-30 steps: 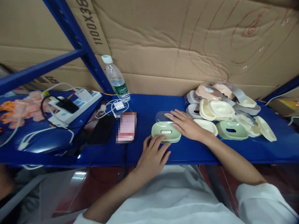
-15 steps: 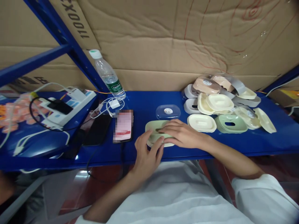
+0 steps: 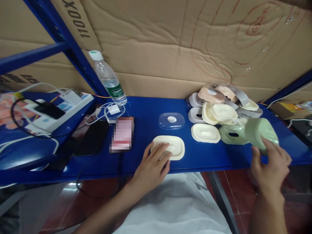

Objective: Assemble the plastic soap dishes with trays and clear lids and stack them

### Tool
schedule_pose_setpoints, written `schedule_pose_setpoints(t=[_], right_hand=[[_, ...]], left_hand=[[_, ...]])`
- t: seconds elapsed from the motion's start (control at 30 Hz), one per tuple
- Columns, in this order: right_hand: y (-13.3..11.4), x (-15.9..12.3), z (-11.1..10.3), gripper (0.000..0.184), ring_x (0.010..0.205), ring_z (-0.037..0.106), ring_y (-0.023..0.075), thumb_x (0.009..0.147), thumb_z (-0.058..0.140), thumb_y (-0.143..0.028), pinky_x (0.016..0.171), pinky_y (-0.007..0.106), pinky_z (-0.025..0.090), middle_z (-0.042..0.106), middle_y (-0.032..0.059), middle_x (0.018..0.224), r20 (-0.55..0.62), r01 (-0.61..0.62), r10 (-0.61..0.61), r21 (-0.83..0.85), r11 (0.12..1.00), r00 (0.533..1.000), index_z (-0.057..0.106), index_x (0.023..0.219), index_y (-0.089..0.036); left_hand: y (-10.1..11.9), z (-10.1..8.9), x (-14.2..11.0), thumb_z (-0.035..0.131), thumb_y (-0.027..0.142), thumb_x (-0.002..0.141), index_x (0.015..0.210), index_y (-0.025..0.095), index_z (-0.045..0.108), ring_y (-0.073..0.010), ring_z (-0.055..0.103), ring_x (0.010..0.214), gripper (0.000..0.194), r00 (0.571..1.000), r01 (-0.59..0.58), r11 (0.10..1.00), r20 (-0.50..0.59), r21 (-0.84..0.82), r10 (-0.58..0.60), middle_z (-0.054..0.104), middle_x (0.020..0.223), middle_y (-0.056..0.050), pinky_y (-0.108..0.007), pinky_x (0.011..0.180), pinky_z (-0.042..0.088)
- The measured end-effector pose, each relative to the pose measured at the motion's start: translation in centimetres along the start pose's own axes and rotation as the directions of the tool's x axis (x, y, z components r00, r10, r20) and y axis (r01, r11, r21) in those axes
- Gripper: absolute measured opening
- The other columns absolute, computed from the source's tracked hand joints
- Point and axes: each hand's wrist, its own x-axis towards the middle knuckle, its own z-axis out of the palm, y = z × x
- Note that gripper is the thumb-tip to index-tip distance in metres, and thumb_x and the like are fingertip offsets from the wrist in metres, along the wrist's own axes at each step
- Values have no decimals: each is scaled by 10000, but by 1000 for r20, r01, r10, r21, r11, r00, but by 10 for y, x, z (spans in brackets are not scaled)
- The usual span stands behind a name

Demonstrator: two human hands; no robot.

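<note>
A cream oval plastic base [image 3: 179, 148] with a sunken middle lies on the blue table in front of me. My left hand [image 3: 154, 162] rests over its left part, fingers spread and touching it. Off to the right, my right hand [image 3: 271, 162] grips a light green plastic cover [image 3: 260, 131], tilted and raised at the edge of the pile. Beside it sits another green cover [image 3: 231, 135] with a dark slot. A second cream base [image 3: 205, 133] lies just left of that one. Behind the first base is a clear lid [image 3: 168, 121] with a round white sticker.
A water bottle [image 3: 109, 81] stands by the blue shelf post. Phones, including one with a lit screen [image 3: 122, 133], lie left of my hand near a power strip [image 3: 58, 112] and cables. Brown-pink parts [image 3: 211, 95] and grey parts top the pile against the cardboard.
My right hand has lifted the green cover from the middle and carried it right to the pile. The cream base beneath is now exposed, with my left hand staying on it.
</note>
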Motion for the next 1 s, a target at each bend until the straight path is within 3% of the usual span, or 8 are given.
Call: schedule_pose_setpoints(t=[0.07, 0.13, 0.3, 0.47, 0.6, 0.7, 0.83, 1.0], right_hand=[[35, -21, -4, 516, 1204, 712, 455, 1019, 595, -477, 1013, 663, 532, 777, 159, 1265, -9, -92, 91, -113, 989, 996, 617, 1527, -388], [51, -38, -5, 507, 1161, 722, 463, 1022, 577, -496, 971, 664, 533, 782, 167, 1237, 46, -101, 109, -135, 986, 993, 633, 1509, -370], [32, -53, 8, 472, 1164, 720, 416, 1057, 535, -461, 1042, 612, 487, 777, 181, 1247, 77, -69, 77, -94, 993, 994, 675, 1427, -204], [31, -9, 21, 416, 1341, 644, 393, 1074, 522, -403, 1186, 687, 342, 749, 138, 1371, 69, 11, -7, -58, 998, 998, 668, 1436, -259], [57, 43, 39, 430, 1366, 634, 346, 1068, 491, -455, 1158, 597, 462, 717, 135, 1431, 195, 75, -104, 151, 986, 975, 702, 1384, -254], [72, 68, 61, 444, 1312, 667, 329, 1051, 513, -493, 1147, 550, 501, 736, 152, 1384, 186, 69, -106, 197, 978, 977, 710, 1349, -228], [76, 81, 80, 478, 1298, 672, 345, 1041, 529, -530, 1140, 555, 509, 735, 185, 1365, 134, 38, -59, 154, 987, 989, 710, 1328, -192], [74, 75, 81, 546, 1410, 601, 365, 1042, 532, -550, 1188, 570, 468, 682, 223, 1436, 74, 14, -23, 123, 992, 997, 669, 1398, -160]], left_hand=[[0, -3, 0, 569, 165, 1036, 1183, 226, 703, -297, 624, 1400, 208, 999, -36, 999, 23, -39, 37, 693, 1468, -101, -607, 1302, 307], [1, -7, 0, 591, 187, 1025, 1166, 249, 717, -295, 609, 1423, 199, 994, -84, 992, 59, -89, 90, 705, 1461, -69, -638, 1335, 227], [1, -13, -1, 607, 169, 987, 1203, 250, 724, -264, 598, 1438, 259, 983, -141, 980, 96, -142, 155, 666, 1510, -78, -558, 1333, 322], [-1, -9, -3, 564, 105, 974, 1324, 213, 669, -283, 544, 1490, 381, 986, -159, 980, 23, -116, 162, 608, 1550, -139, -522, 1274, 444], [-2, -7, -3, 555, 116, 992, 1279, 230, 676, -297, 586, 1428, 332, 990, -137, 985, 25, -106, 140, 620, 1522, -133, -530, 1214, 505], [-2, -6, -2, 553, 129, 1006, 1241, 240, 681, -293, 612, 1380, 290, 992, -117, 987, 22, -112, 120, 630, 1503, -124, -504, 1171, 541], [-2, -6, -2, 548, 137, 1022, 1216, 243, 678, -285, 629, 1346, 257, 992, -119, 986, 37, -119, 125, 645, 1471, -121, -469, 1119, 573], [-2, -7, 0, 542, 139, 1035, 1203, 236, 672, -275, 656, 1297, 234, 990, -133, 984, 24, -119, 137, 679, 1411, -121, -464, 1107, 573]])
